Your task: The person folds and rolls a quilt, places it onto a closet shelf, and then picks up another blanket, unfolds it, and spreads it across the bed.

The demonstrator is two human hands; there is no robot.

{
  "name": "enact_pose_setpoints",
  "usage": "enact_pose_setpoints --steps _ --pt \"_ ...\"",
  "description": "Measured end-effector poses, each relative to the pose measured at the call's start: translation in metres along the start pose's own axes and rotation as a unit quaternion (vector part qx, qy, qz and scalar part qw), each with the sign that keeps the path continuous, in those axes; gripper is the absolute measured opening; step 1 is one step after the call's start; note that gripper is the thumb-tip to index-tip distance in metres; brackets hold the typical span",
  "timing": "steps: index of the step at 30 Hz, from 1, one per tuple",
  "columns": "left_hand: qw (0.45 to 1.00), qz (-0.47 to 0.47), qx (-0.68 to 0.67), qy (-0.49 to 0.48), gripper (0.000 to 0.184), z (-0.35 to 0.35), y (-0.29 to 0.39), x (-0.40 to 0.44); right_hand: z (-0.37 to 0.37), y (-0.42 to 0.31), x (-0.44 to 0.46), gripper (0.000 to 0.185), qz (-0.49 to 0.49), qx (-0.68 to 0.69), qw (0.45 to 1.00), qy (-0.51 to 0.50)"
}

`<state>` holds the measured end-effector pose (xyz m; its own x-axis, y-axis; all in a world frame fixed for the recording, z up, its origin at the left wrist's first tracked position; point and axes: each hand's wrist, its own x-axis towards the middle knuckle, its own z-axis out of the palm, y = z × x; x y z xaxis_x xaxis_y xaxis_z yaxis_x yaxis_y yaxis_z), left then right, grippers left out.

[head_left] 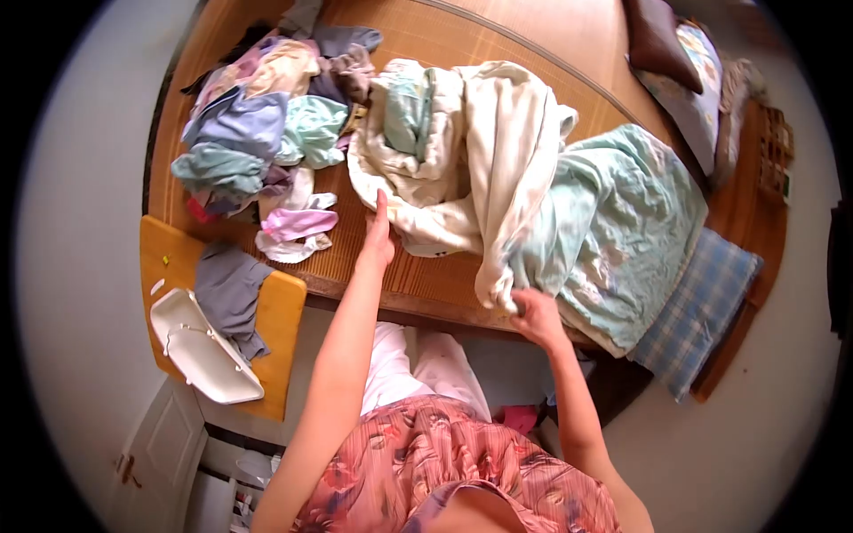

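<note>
Evidently the blanket [520, 124] lies across the middle of the bed [435, 277], its cream side heaped and twisted on the left, its pale green side spread out to the right. The right hand [538, 317] pinches a bunched cream corner near the bed's front edge. The left hand [379, 235] sits against the blanket's near left edge, fingers straight; whether its thumb grips cloth I cannot tell.

A hard pull by the right hand alone could tighten the twist into a rope, since the folds are wound together. The bunched corner could also slip over the front edge, being so close to it. A sweep leftward might catch the clothes pile [235, 129] just beside the blanket, and a tug could shift the plaid pillow [697, 311], which seems partly covered.
</note>
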<state>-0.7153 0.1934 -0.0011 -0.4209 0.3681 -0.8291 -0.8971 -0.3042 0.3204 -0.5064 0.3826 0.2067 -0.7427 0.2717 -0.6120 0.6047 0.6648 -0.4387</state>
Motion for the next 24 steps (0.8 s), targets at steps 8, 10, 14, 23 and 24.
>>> enact_pose_setpoints --steps 8,10,14,23,24 --pt "0.935 0.108 0.241 0.238 0.095 0.039 -0.027 0.061 0.049 0.066 -0.013 0.021 0.011 0.012 1.0 -0.009" --pt "0.971 0.057 0.194 0.126 0.06 0.053 -0.006 0.033 0.022 0.053 0.028 0.028 0.113 0.169 0.966 0.157" --pt "0.947 0.13 0.273 0.104 0.034 0.084 0.016 -0.018 -0.013 0.065 0.115 0.074 0.131 0.252 0.895 0.343" --pt "0.961 0.275 0.024 0.027 0.066 0.065 0.084 -0.152 -0.076 -0.016 0.079 0.03 -0.031 0.585 0.744 0.322" --pt "0.945 0.322 -0.009 0.051 0.052 0.06 0.087 -0.171 -0.073 -0.016 0.055 0.033 -0.01 0.566 0.748 0.347"
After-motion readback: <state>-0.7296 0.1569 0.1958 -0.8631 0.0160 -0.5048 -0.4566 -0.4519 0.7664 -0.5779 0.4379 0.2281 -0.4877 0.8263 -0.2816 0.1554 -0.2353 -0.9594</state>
